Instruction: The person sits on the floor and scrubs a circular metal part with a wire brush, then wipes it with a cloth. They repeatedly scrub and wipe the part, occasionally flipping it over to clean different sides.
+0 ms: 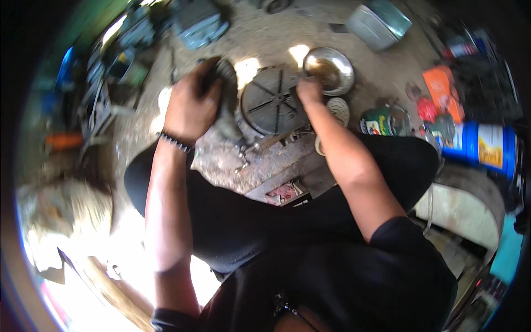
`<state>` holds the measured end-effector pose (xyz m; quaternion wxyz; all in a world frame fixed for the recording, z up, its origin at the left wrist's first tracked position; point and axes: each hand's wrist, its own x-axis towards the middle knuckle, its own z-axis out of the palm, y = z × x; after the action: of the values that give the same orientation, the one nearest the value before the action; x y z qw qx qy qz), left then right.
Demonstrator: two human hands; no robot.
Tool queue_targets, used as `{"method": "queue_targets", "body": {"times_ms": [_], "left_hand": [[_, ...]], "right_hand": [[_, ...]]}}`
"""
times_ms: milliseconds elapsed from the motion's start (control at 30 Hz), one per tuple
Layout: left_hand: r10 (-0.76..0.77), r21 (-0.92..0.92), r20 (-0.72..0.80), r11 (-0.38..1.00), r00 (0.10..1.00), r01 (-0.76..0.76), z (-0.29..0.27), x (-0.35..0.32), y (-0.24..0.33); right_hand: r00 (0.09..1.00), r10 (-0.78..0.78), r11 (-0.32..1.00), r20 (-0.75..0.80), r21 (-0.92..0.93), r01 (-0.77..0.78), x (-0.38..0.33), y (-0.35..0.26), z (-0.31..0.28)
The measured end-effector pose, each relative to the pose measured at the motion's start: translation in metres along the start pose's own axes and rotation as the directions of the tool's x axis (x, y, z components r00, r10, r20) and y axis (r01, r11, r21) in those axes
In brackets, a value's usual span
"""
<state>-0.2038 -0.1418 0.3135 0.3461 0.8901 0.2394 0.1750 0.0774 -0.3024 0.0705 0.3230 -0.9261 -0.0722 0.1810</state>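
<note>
Between my hands lies a round dark metal disc (269, 102) with grooves running out from its centre like spokes. My left hand (192, 108), a beaded bracelet on its wrist, is blurred, its fingers curled by a long, dark grey curved thing (228, 108). That thing stands just left of the disc; its kind is unclear. At the disc's right rim, my right hand (310, 91) is closed beside a dark flat edge, and what it grips is hidden. A shiny metal bowl (345, 69) with brownish contents sits just beyond this hand.
A silver metal tin (379, 25) stands at the far right. An orange box (442, 91), a green-labelled jar (381, 122) and a blue bucket (470, 146) crowd the right. A wooden box (315, 171) lies before my crossed legs; metal frames (102, 113) stand left.
</note>
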Motion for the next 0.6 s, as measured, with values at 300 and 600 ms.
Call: {"method": "queue_targets", "body": {"times_ms": [300, 600], "left_hand": [[0.116, 0.1, 0.268, 0.984, 0.956, -0.147, 0.037, 0.021, 0.024], [0.057, 0.076, 0.545, 0.99, 0.837, -0.116, 0.086, 0.038, 0.045]], "right_hand": [[0.998, -0.007, 0.982, -0.057, -0.187, -0.003, 0.016, -0.037, -0.008], [0.961, -0.275, 0.947, -0.001, -0.175, 0.27, 0.033, -0.042, -0.008]]}}
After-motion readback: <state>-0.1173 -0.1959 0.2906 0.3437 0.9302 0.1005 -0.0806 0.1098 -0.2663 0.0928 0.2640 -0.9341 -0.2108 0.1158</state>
